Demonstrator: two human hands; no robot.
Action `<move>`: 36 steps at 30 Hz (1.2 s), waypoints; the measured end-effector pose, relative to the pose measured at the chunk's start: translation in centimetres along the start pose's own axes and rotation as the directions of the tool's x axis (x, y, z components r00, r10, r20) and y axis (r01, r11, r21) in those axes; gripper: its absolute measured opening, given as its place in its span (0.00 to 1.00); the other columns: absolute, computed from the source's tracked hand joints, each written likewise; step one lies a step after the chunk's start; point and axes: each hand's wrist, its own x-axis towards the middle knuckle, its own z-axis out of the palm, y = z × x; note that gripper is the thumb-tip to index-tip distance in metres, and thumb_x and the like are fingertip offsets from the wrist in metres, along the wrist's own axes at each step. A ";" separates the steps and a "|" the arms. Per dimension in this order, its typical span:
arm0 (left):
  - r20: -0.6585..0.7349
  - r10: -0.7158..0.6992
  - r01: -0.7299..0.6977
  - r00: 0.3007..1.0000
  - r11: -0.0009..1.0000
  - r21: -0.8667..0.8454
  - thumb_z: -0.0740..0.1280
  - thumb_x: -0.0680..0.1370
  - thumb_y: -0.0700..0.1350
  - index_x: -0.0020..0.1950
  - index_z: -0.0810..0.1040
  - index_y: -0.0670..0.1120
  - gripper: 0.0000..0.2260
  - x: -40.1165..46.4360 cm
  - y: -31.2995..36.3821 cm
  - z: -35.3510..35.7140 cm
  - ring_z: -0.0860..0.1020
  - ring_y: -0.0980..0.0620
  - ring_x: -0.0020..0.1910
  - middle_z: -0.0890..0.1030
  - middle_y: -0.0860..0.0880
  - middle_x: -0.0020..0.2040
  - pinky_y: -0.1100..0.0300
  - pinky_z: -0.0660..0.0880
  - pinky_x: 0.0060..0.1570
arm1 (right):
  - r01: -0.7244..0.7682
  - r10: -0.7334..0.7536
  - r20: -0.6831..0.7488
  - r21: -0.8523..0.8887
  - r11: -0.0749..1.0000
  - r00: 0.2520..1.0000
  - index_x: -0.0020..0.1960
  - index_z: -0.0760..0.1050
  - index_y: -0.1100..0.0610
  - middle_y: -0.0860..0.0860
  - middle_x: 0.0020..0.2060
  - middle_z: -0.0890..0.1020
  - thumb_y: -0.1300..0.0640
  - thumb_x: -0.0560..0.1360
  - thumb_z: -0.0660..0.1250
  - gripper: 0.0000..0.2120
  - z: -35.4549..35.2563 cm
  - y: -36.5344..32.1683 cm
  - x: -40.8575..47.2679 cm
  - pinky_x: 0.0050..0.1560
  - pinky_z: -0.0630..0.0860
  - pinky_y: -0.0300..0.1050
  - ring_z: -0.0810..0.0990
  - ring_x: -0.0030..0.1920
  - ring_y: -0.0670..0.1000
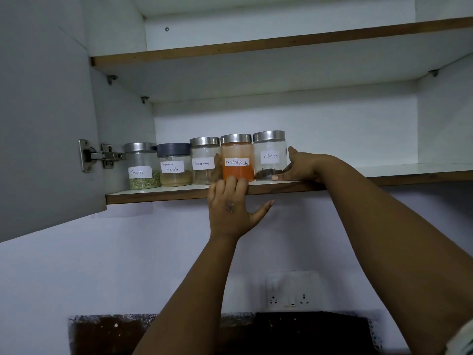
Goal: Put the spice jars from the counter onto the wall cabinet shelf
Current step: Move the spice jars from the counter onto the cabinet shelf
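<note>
Progress: five jars stand in a row on the shelf (409, 172); you look close to finished, though the bench below is too dark to check for leftovers.
Cloves jar (270, 156): rightmost, clear glass, steel lid, dark cloves at the bottom, touching the red chilli powder jar (237, 158).
Right hand (304, 166): your fingers curl round the cloves jar's side.
Left hand (230, 206): fingers relaxed, tips resting at the shelf edge below the chilli jar, holding nothing.

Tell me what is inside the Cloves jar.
The Cloves jar holds a shallow layer of dark bits at its bottom; the rest looks empty. Its label covers part of the middle, and the right hand hides its lower right side.
</note>
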 end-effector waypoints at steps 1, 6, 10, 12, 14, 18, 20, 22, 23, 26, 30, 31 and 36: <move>0.009 0.001 -0.001 1.000 1.000 0.002 0.63 0.71 0.71 0.45 0.76 0.46 0.28 0.0 0.0 -0.1 0.73 0.49 0.43 0.77 0.48 0.44 0.57 0.66 0.49 | -0.012 0.012 -0.006 -0.021 1.000 1.000 0.78 0.45 0.58 0.57 0.72 0.67 0.40 0.68 0.74 0.53 -0.1 -0.1 -0.3 0.68 0.68 0.55 0.68 0.69 0.59; 0.052 -0.003 0.002 0.999 1.000 0.013 0.63 0.71 0.71 0.47 0.75 0.46 0.28 -0.1 0.0 -0.5 0.73 0.48 0.45 0.76 0.48 0.45 0.55 0.67 0.51 | -0.037 0.035 -0.022 -0.070 0.997 0.999 0.77 0.32 0.60 0.59 0.77 0.55 0.39 0.75 0.66 0.52 0.5 -0.5 -2.4 0.72 0.60 0.52 0.59 0.75 0.60; 0.107 0.001 -0.002 0.994 1.000 0.013 0.64 0.71 0.70 0.49 0.75 0.45 0.28 0.0 0.2 -1.4 0.72 0.47 0.46 0.75 0.47 0.46 0.53 0.68 0.52 | -0.079 0.054 -0.092 -0.287 0.955 0.994 0.79 0.38 0.56 0.60 0.76 0.58 0.39 0.80 0.48 0.36 2.2 0.0 -4.5 0.70 0.60 0.54 0.60 0.74 0.61; 0.135 -0.006 0.006 0.991 1.000 0.003 0.65 0.71 0.68 0.51 0.74 0.45 0.26 0.0 0.4 -2.1 0.72 0.47 0.47 0.74 0.47 0.47 0.52 0.69 0.52 | -0.077 0.029 -0.137 -0.358 0.930 0.990 0.78 0.52 0.57 0.60 0.74 0.64 0.41 0.81 0.44 0.31 2.2 0.2 -6.0 0.67 0.62 0.54 0.64 0.72 0.61; 0.162 -0.014 0.020 0.987 0.999 -0.037 0.67 0.71 0.64 0.54 0.74 0.44 0.25 -0.5 0.4 -2.7 0.73 0.46 0.51 0.74 0.46 0.50 0.49 0.71 0.54 | -0.039 -0.047 -0.198 -0.410 0.911 0.979 0.73 0.64 0.57 0.59 0.70 0.69 0.41 0.81 0.43 0.29 2.6 0.8 -7.8 0.65 0.63 0.55 0.68 0.68 0.60; 0.286 -0.104 0.141 0.952 0.983 -0.113 0.69 0.72 0.58 0.72 0.67 0.42 0.34 -3.0 1.1 -4.1 0.66 0.43 0.71 0.69 0.43 0.71 0.43 0.67 0.68 | 0.102 -0.292 -0.388 -0.442 0.891 0.874 0.75 0.61 0.52 0.55 0.73 0.66 0.42 0.81 0.49 0.25 5.4 4.2 -10.4 0.73 0.51 0.57 0.59 0.74 0.58; 0.360 -0.138 0.203 0.923 0.968 -0.150 0.70 0.73 0.56 0.77 0.60 0.42 0.38 -4.8 2.4 -5.5 0.58 0.44 0.77 0.61 0.44 0.77 0.44 0.57 0.73 | 0.200 -0.368 -0.475 -0.367 0.909 0.799 0.77 0.58 0.51 0.53 0.76 0.59 0.44 0.81 0.55 0.26 7.7 6.3 -11.8 0.74 0.51 0.59 0.52 0.77 0.57; 0.413 -0.202 0.299 0.888 0.936 -0.186 0.69 0.74 0.56 0.79 0.54 0.43 0.40 -7.7 3.7 -7.1 0.53 0.45 0.78 0.59 0.45 0.78 0.46 0.52 0.75 | 0.281 -0.389 -0.516 -0.277 0.919 0.763 0.76 0.60 0.51 0.55 0.76 0.58 0.46 0.80 0.58 0.26 10.7 8.7 -13.5 0.72 0.59 0.60 0.54 0.76 0.58; 0.441 -0.251 0.370 0.861 0.906 -0.207 0.69 0.75 0.56 0.79 0.52 0.43 0.40 -9.6 4.4 -7.8 0.53 0.45 0.78 0.58 0.45 0.78 0.47 0.53 0.75 | 0.297 -0.375 -0.500 -0.231 0.927 0.781 0.76 0.61 0.50 0.56 0.76 0.59 0.47 0.80 0.58 0.25 12.5 10.1 -14.4 0.71 0.61 0.59 0.56 0.75 0.58; 0.585 -0.390 0.605 0.711 0.764 -0.225 0.72 0.74 0.54 0.79 0.50 0.43 0.43 -16.4 6.5 -9.3 0.58 0.46 0.76 0.61 0.45 0.77 0.50 0.60 0.74 | 0.213 -0.234 -0.322 -0.099 0.972 0.917 0.77 0.57 0.48 0.55 0.75 0.59 0.45 0.81 0.57 0.26 18.6 14.6 -17.7 0.73 0.60 0.55 0.57 0.75 0.57; 0.817 -0.486 0.912 0.311 0.394 -0.113 0.76 0.71 0.50 0.76 0.56 0.40 0.42 -25.7 11.0 -11.6 0.69 0.44 0.70 0.70 0.41 0.70 0.53 0.69 0.67 | 0.063 -0.061 -0.067 0.028 0.998 0.996 0.77 0.57 0.51 0.56 0.73 0.61 0.46 0.81 0.58 0.27 26.2 18.8 -22.9 0.72 0.58 0.50 0.59 0.74 0.57; 0.846 -0.442 0.896 0.298 0.435 -0.089 0.75 0.71 0.52 0.75 0.58 0.38 0.42 -28.0 12.0 -12.3 0.70 0.44 0.69 0.71 0.40 0.69 0.54 0.69 0.66 | 0.033 -0.033 -0.007 0.031 0.999 0.999 0.77 0.57 0.51 0.57 0.73 0.61 0.46 0.81 0.58 0.27 27.9 19.5 -24.2 0.72 0.58 0.49 0.59 0.74 0.58; 0.963 -0.264 0.879 0.046 0.468 0.087 0.73 0.68 0.57 0.70 0.63 0.38 0.39 -37.7 15.9 -16.1 0.71 0.44 0.67 0.71 0.41 0.66 0.57 0.70 0.62 | -0.072 0.105 0.327 -0.111 0.991 0.939 0.77 0.54 0.52 0.57 0.73 0.60 0.41 0.78 0.61 0.34 34.3 22.7 -30.3 0.72 0.60 0.53 0.59 0.73 0.59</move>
